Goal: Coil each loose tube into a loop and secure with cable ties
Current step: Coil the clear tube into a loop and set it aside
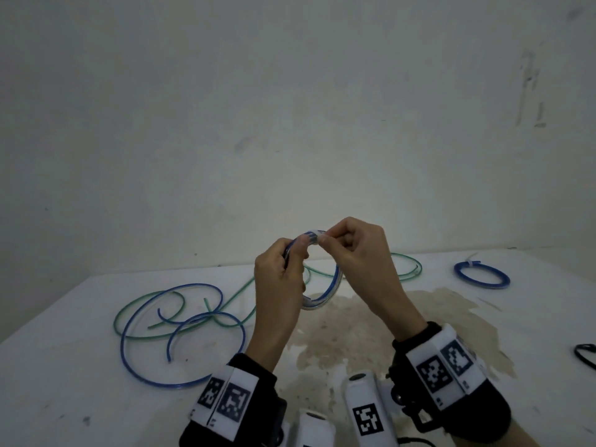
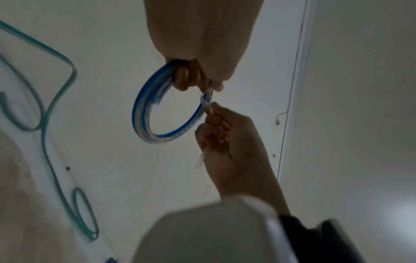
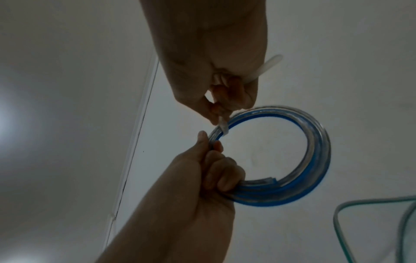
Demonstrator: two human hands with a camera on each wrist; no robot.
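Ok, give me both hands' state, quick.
Left hand: fingers curled round the coiled blue tube, holding it.
Right hand: pinching the white cable tie wrapped on that coil.

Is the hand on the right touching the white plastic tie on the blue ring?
Touching. The right wrist view shows the right hand pinching the white plastic cable tie wrapped around the coiled blue tube.

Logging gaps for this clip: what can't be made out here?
- Cable tie head: too small in every view; locked or not, cannot tell.
- Dark object: cut off by the head view's right edge.
- Coil under the left hand: hidden by fingers.
- Right hand fingertips: shadowed.
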